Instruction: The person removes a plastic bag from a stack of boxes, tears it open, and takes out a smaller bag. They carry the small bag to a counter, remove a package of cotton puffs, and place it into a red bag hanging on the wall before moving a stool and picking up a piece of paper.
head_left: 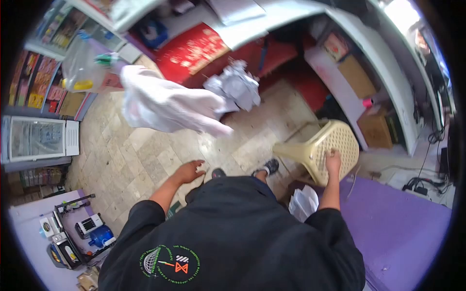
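My right hand (333, 160) is closed on the seat of a beige plastic stool (345, 140). The fingers appear hooked at the middle of the perforated seat, and their tips are hidden. Tilted on its side, the stool has its legs pointing left toward my feet. My left hand (189, 171) is out over the tiled floor, fingers apart and holding nothing. Beyond that hand hangs a white cloth (167, 102), apart from it. Crumpled white paper (238, 86) is farther off, by a red covering.
A purple surface (393, 228) lies at right, with cables (422, 184) beside it. More white paper (304, 203) is near my right forearm. A white-framed glass-door cooler (36, 138) and stocked shelves (43, 77) line the left. Cardboard boxes (376, 128) stand under the counter.
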Tool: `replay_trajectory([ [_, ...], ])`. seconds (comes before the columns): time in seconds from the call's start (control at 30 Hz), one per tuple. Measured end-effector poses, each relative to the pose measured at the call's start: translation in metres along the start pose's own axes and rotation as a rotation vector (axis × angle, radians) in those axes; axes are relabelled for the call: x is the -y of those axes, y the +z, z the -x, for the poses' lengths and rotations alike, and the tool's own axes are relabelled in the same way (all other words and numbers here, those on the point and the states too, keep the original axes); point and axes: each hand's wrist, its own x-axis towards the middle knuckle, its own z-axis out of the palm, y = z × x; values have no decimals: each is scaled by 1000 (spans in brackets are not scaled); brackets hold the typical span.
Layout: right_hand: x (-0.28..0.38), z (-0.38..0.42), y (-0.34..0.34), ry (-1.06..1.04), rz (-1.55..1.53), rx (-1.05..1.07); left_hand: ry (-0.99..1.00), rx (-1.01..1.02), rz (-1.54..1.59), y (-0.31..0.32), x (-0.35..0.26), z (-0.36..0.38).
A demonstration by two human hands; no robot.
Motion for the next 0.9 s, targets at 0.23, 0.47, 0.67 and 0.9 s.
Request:
replay_trajectory([
  [0.23,184,91,22,-432,-48,345,-178,-92,-43,-12,115,61],
  [0.47,300,135,3,-853,133,391,-462,-83,-54,25,245,126],
  [0.67,283,125,1,-790,226,408,-397,44,-141,34,225,113],
  [0.9,171,82,-17,-478,91,328,-140,79,-159,-6,124,32],
])
